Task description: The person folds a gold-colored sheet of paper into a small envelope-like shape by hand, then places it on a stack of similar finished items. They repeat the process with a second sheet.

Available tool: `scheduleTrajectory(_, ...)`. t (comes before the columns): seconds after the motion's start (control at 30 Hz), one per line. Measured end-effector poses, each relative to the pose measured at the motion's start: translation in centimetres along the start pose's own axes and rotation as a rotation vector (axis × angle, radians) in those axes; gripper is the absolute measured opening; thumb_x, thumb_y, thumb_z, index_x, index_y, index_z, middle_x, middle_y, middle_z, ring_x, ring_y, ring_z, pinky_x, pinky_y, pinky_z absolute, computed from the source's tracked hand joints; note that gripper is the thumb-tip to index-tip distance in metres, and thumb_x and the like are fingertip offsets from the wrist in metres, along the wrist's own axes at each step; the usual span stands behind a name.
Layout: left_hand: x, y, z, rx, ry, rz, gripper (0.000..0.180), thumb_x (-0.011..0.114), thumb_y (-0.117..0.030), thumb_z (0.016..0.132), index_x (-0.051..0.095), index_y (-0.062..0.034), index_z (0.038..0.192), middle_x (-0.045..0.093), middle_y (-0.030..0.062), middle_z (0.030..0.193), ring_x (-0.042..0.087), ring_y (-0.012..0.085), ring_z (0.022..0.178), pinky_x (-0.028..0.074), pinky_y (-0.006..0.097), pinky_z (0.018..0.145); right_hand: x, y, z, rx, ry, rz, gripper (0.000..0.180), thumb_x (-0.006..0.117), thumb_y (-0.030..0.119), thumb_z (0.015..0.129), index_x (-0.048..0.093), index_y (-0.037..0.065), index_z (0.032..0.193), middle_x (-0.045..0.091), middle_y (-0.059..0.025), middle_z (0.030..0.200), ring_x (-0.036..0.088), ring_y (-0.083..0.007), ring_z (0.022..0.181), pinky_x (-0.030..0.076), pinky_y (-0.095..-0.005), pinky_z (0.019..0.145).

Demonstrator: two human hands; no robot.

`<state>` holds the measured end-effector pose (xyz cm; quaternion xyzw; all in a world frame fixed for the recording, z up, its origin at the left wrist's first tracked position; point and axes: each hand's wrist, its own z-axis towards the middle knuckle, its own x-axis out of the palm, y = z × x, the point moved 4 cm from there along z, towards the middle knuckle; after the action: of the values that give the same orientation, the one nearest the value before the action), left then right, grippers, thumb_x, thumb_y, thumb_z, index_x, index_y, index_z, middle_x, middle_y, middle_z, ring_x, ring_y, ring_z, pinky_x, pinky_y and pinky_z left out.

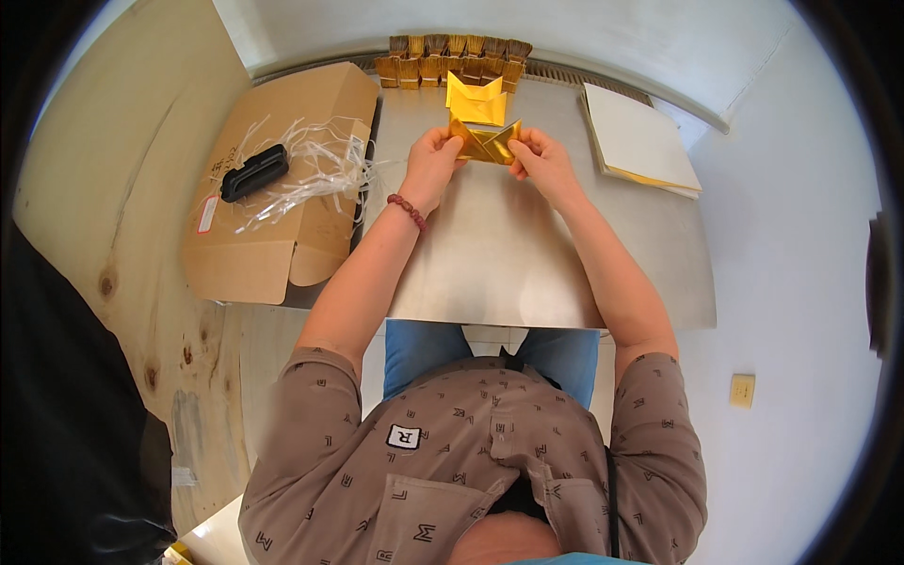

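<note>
Between my two hands I hold a shiny piece of folded gold paper [489, 153], its front flaps crossing in a V. My left hand [435, 162] pinches its left end, with thumb and fingers closed on it. The right end is pinched by my right hand [546, 166]. Just behind it, on the metal table [499, 254], stands another folded yellow-gold paper piece [477, 102] with pointed upper corners. The fingertips behind the held paper are partly hidden.
Rows of brown and gold brush-like bundles [447, 71] line the table's back edge. On the right lies a stack of white and gold sheets [640, 146]. A cardboard box [273, 240] at the left bears white plastic strips [315, 179] and a black stapler-like object [254, 173].
</note>
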<state>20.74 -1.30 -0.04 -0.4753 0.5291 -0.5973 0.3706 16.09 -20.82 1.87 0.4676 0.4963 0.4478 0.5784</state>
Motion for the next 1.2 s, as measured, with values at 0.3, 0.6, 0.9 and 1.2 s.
scheduleTrajectory(0.3,-1.0,1.0,5.5,0.242,-0.203,0.483,0.029,0.065,-0.023,0.096,0.069,-0.0047,0.118,0.073,0.0120,0.105,0.067,0.0258,0.100,0.053,0.039,0.089,-0.6,-3.5,5.1,-0.013,-0.167,-0.216,0.019,0.069,0.025,0.095,0.069,0.007,0.103,0.068,-0.0050,0.081,0.063,-0.0125,0.065,0.052,-0.0318,0.063)
scheduleTrajectory(0.6,-0.2,0.7,8.2,0.242,-0.297,0.746,0.027,0.068,-0.026,0.091,0.071,-0.0062,0.109,0.073,0.0145,0.108,0.064,0.0371,0.103,0.051,0.046,0.092,0.0,-4.3,8.5,-0.013,-0.283,-0.214,0.022,0.068,0.020,0.093,0.068,0.005,0.109,0.074,-0.0106,0.106,0.070,-0.0193,0.076,0.055,-0.0350,0.078)
scheduleTrajectory(0.9,-0.6,0.6,9.6,0.403,-0.421,0.612,0.030,0.072,-0.020,0.089,0.068,-0.0037,0.114,0.073,0.0135,0.112,0.066,0.0323,0.107,0.052,0.042,0.094,0.0,-4.5,10.1,-0.121,-0.360,-0.109,0.037,0.073,0.017,0.088,0.063,0.007,0.123,0.074,-0.0106,0.111,0.073,-0.0192,0.086,0.057,-0.0350,0.083)
scheduleTrajectory(1.2,-0.6,0.4,11.4,0.461,-0.451,0.953,0.039,0.070,-0.016,0.092,0.059,-0.0008,0.126,0.071,0.0164,0.120,0.070,0.0301,0.107,0.054,0.040,0.096,0.2,-5.2,13.3,-0.117,-0.302,-0.328,0.053,0.073,0.009,0.089,0.057,0.003,0.139,0.072,-0.0095,0.118,0.069,-0.0107,0.075,0.053,-0.0258,0.063)
